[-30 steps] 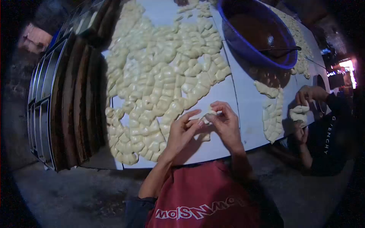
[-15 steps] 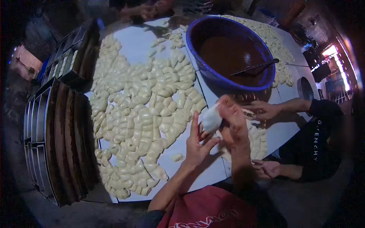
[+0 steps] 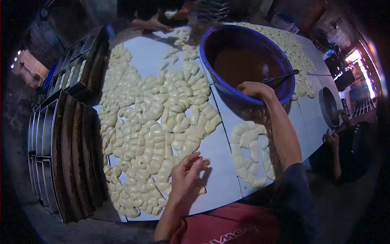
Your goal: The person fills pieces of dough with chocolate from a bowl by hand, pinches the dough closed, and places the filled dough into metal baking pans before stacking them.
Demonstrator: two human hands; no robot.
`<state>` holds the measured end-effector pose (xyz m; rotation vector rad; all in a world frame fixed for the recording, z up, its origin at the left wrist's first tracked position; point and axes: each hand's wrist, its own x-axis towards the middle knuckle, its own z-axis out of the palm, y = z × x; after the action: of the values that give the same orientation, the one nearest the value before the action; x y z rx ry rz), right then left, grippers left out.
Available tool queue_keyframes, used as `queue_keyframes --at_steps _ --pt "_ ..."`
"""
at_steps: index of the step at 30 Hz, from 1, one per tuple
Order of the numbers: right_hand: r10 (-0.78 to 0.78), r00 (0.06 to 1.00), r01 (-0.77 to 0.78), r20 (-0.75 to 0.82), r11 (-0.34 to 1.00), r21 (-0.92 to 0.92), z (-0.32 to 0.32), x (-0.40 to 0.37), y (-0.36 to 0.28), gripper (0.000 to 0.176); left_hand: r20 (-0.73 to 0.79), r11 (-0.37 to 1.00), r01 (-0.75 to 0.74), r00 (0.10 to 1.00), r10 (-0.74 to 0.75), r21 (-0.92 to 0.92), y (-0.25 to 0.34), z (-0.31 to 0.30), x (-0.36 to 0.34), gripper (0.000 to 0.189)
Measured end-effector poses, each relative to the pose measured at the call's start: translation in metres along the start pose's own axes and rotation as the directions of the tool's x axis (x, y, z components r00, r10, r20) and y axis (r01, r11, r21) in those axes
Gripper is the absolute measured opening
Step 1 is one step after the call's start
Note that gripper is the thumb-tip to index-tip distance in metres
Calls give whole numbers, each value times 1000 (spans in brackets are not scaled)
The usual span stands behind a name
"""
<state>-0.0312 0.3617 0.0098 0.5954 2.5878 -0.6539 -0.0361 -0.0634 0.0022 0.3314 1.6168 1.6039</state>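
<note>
My left hand point(image 3: 187, 177) is over the near part of the table, its fingers bent together. A small pale-brown lump point(image 3: 206, 162) shows at the fingertips; the palm is hidden. Just below that hand lies a piece of dough point(image 3: 202, 190). My right hand point(image 3: 256, 90) reaches over the near rim of the blue basin point(image 3: 227, 87), fingers curled toward the brown filling point(image 3: 239, 61); what they hold, if anything, is out of sight. Under my right forearm, flat dough pieces point(image 3: 245, 140) lie in joined rows. Many more dough pieces point(image 3: 150, 126) cover the table's left side.
A dark-handled utensil point(image 3: 284, 76) rests in the basin. Stacked metal pans point(image 3: 44, 150) stand at the left edge. At right a co-worker's hands point(image 3: 334, 138) are by a round tray point(image 3: 330, 107). Another person's hands point(image 3: 158, 22) are at the far edge.
My hands have separated from around a white lump: the right went up to the basin, the left came down. The co-worker's hands left the nearby dough for the round tray, farther right.
</note>
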Motion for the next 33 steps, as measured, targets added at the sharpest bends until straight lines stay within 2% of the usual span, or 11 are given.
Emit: queue_keyframes --at_steps 3,7,8,12,15,16,20,21,24,28,33 --pt "66 980 -49 -186 994 95 -16 -37 -42 30 18 999 -43 999 42 29 -8 -3 0 32" --pt "154 906 116 -395 806 580 -14 -71 -57 27 72 997 -65 995 62 39 1 5 6 34" --pt "79 840 328 -537 714 618 -8 -70 -53 24 104 992 -110 989 102 69 2 7 10 35" --pt "271 826 508 -495 24 861 11 -113 -116 13 193 977 -188 960 204 -98 1 36 35 36" --pt "1 885 463 -466 -119 878 55 -123 -130 14 206 936 -19 974 97 -352 23 55 35 42" --pt "226 845 521 -484 -146 841 76 -124 -155 9 205 877 35 976 74 -480 22 60 35 43" --pt "167 897 439 -410 -229 869 139 -137 -183 15 114 811 137 990 -87 -569 0 34 22 38" --pt "76 924 379 -375 -323 867 147 -143 -183 17 109 781 58 994 14 -621 2 23 13 33" --pt "-9 928 360 -373 -245 900 181 -157 -186 29 -26 772 21 998 -49 -636 -9 -8 3 24" --pt "8 786 516 -619 544 662 201 -171 -225 50 -172 878 -50 984 -37 -475 -17 -22 -8 24" --pt "-43 609 506 -792 790 347 220 -162 -241 25 -209 930 -228 963 171 -287 -21 -23 -17 31"
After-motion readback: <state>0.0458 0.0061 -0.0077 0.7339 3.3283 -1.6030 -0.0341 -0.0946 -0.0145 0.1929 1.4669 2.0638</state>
